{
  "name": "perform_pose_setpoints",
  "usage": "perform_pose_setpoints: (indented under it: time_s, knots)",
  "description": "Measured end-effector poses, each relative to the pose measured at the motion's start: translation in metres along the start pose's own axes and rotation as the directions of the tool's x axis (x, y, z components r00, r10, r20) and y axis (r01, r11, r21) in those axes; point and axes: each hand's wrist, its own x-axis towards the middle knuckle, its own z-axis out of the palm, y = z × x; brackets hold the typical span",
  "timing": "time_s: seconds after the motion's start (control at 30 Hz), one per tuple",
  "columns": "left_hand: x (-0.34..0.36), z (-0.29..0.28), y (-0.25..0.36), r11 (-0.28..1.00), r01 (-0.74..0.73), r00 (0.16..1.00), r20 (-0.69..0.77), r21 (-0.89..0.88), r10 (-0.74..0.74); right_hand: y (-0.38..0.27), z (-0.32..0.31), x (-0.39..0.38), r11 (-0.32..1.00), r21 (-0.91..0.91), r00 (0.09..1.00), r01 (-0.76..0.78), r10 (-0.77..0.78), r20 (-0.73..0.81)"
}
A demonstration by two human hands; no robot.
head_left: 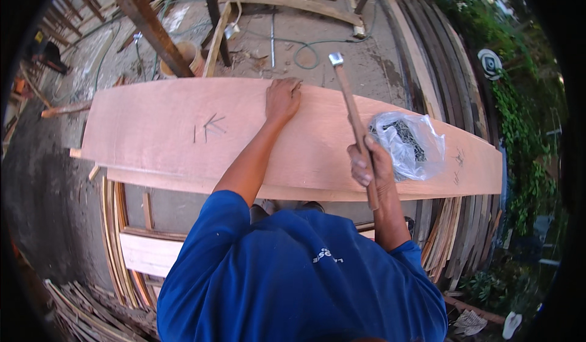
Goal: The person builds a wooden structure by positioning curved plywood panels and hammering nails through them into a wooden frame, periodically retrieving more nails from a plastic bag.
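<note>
A long reddish plywood sheet (pixel 146 122) lies crosswise in front of me, with another layer showing beneath its near edge. My left hand (pixel 283 100) is on its far edge, fingers bent over the rim; their tips are hidden. A wooden-handled hammer (pixel 350 101) stands raised in my right hand (pixel 373 164), which is wrapped round the lower handle. Its metal head points up and away, above the board. Just right of that hand, a clear plastic bag (pixel 427 150) of dark nails rests on the sheet. Loose nails (pixel 210 127) lie left of my left forearm, and several more nails (pixel 458 158) near the right end.
Upright timber posts (pixel 146 21) and a bucket (pixel 186 57) stand beyond the board. A green hose (pixel 305 52) winds over the dirty floor. Long planks (pixel 427 55) are stacked at the right beside green plants (pixel 525 128). More wood strips (pixel 113 238) lie at the near left.
</note>
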Motion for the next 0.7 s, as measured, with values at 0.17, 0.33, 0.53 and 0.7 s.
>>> perform_pose_setpoints:
  time_s: [0.17,0.33,0.53,0.7]
  knots:
    - [-0.002,-0.003,0.011,1.000,0.009,1.000,0.019,-0.002,-0.009,0.027,-0.008,-0.013,0.978,0.206,0.958,-0.030,-0.031,0.286]
    - [-0.002,-0.002,0.002,1.000,-0.015,1.000,-0.013,0.021,0.015,0.034,-0.016,-0.019,0.976,0.214,0.937,-0.044,-0.034,0.348]
    - [-0.001,-0.002,-0.001,0.997,-0.057,0.998,-0.020,-0.047,0.056,0.032,-0.012,-0.029,0.995,0.101,0.961,0.009,-0.037,0.272]
    - [0.001,0.001,0.003,0.989,-0.145,0.988,-0.044,0.034,0.147,0.026,-0.013,-0.041,0.994,-0.065,0.985,0.087,-0.076,0.154]
